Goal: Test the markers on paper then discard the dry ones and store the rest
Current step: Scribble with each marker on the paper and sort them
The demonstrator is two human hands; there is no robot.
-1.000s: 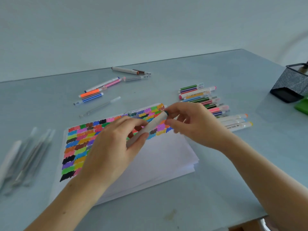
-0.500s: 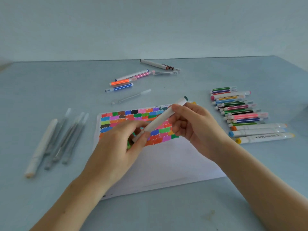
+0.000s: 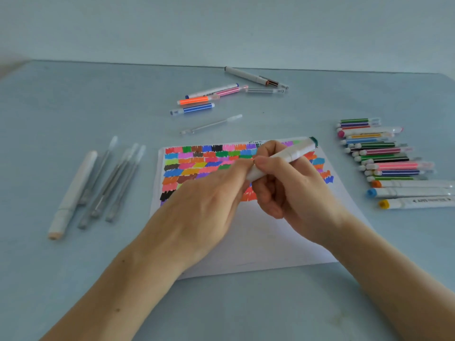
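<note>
A pale blue table (image 3: pixel 73 279) fills the scene. Over the paper (image 3: pixel 258 232), the right hand (image 3: pixel 293 190) grips a white marker (image 3: pixel 285 156) mid-barrel; the left hand (image 3: pixel 204 207) pinches its near end. It looks light, rigid and smooth, best held at the barrel. No container shows.

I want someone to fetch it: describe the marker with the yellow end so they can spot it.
Start at the paper with colour swatches, then look right to the row of markers. The yellow-ended marker is the nearest one, thick and white with printed lettering; its thick neighbours have blue and orange ends.
</note>
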